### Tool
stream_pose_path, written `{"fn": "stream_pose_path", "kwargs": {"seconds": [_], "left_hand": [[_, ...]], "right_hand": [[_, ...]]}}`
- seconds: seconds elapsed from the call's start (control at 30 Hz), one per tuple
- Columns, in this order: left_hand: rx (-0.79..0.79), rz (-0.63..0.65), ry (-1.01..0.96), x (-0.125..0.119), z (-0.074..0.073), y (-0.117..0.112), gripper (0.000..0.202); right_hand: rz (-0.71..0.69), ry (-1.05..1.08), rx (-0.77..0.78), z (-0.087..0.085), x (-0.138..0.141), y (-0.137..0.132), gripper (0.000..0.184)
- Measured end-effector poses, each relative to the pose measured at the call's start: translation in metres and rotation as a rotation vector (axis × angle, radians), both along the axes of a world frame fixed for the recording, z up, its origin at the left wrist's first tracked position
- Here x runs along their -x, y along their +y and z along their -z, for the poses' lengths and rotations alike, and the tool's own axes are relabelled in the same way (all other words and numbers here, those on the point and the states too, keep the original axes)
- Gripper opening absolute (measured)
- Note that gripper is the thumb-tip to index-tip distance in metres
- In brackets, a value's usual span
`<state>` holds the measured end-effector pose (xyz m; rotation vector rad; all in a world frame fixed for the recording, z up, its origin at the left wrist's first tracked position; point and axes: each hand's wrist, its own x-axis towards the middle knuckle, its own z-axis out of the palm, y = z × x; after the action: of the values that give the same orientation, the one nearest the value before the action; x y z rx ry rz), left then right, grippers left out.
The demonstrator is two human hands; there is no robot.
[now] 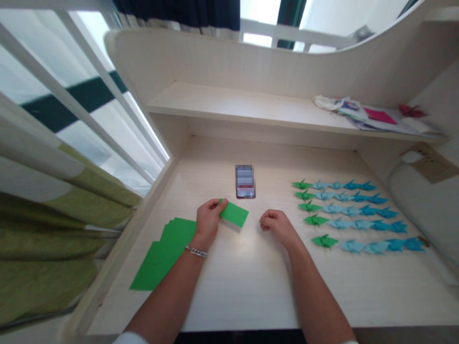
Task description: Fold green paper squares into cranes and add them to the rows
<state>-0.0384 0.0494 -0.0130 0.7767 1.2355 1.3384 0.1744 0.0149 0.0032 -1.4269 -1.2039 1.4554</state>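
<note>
A small green paper rectangle [234, 214] is pinched at its left end by my left hand [209, 219], thumb on top, held a little above the desk. My right hand [278, 224] is to the right of the paper, apart from it, with the fingers curled together; whether something small is between them is hidden. Flat green paper sheets [161, 255] lie overlapping under and beside my left forearm. Rows of folded paper cranes stand on the right: green cranes [324, 241] at the left end, light blue cranes [353, 246] and darker blue cranes [396, 244] beyond.
A phone [245, 181] lies on the desk [244, 282] beyond my hands. The shelf [233, 102] above the desk's back holds papers and a pink sheet [380, 115] at its right. A wall socket [428, 161] with a cable is at right; a green curtain [46, 248] hangs at left.
</note>
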Motion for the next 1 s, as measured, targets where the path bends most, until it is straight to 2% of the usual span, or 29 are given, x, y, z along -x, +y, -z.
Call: {"fn": "stream_pose_path", "kwargs": {"seconds": [0.1,0.2,0.4,0.5,0.6,0.7,0.8,1.0], "left_hand": [[0.009,0.011,-0.015,-0.006,0.002,-0.003,0.033],[-0.020,0.103,-0.001,-0.016,0.003,-0.009,0.031],[-0.075,0.420,0.259,-0.011,-0.008,-0.012,0.025],[-0.151,0.589,0.447,-0.009,-0.015,-0.015,0.022],[-0.226,0.683,0.633,-0.011,-0.019,-0.020,0.022],[-0.249,0.735,0.688,-0.010,-0.022,-0.021,0.023],[-0.227,0.774,0.692,-0.004,-0.024,-0.018,0.022],[-0.174,0.761,0.679,0.005,-0.023,-0.013,0.017]], "right_hand": [[0.099,0.056,-0.066,0.001,0.002,0.002,0.019],[0.084,0.065,-0.126,0.009,0.014,0.004,0.026],[0.164,-0.060,-0.178,0.018,0.015,0.006,0.023],[0.091,-0.172,-0.184,0.014,0.014,0.003,0.021],[-0.028,-0.252,-0.189,0.009,0.018,-0.001,0.017],[-0.031,-0.260,-0.193,0.007,0.016,-0.001,0.016],[0.032,-0.238,-0.176,0.007,0.005,0.003,0.019],[0.073,-0.194,-0.138,0.011,-0.009,0.007,0.022]]}}
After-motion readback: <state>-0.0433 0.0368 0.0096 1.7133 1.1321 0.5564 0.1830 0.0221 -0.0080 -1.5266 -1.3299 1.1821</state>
